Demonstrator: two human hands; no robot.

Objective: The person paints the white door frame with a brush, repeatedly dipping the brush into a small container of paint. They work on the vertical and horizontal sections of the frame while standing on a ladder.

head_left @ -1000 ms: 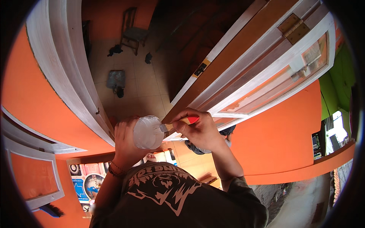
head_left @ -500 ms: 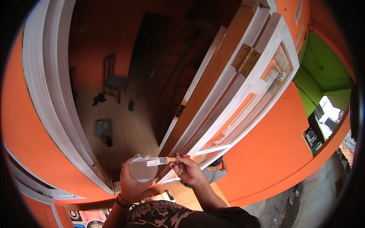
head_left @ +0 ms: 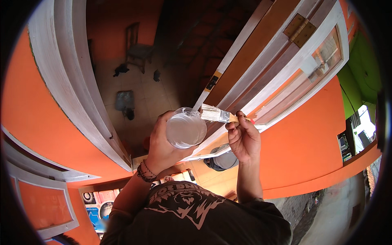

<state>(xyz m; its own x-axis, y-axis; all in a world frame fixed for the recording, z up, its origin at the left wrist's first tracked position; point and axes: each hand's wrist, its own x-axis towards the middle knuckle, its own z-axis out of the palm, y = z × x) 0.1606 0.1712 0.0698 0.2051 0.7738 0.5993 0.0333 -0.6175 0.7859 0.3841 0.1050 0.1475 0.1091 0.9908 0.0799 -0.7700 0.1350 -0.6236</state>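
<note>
My left hand (head_left: 160, 143) is wrapped round a clear plastic cup (head_left: 203, 130) of pale, greyish-white paint (head_left: 185, 127). Level with the cup's rim, a flat paintbrush (head_left: 216, 114) points its white-coated bristles left, beside the cup's right edge; whether they touch it I cannot tell. The fingers of my right hand (head_left: 247, 143) pinch the brush's wooden handle, which has a red end. Behind the brush stands the door frame (head_left: 249, 65), partly white and partly brown, joined by a brass hinge (head_left: 299, 30) to a white glazed door leaf (head_left: 326, 53).
On the left rises another whitish door frame (head_left: 67, 81) against an orange wall (head_left: 45, 110). Inside the dark room are a chair (head_left: 139, 49) and dark items on the tiles. A grey and dark shape (head_left: 223, 160) sits low by the door. A patterned mat (head_left: 100, 208) lies lower left.
Both hands have come up in the picture and shifted right, with the cup and brush still held. The bristles have gone from over the cup to beside its rim. The doorway has shifted in view.
</note>
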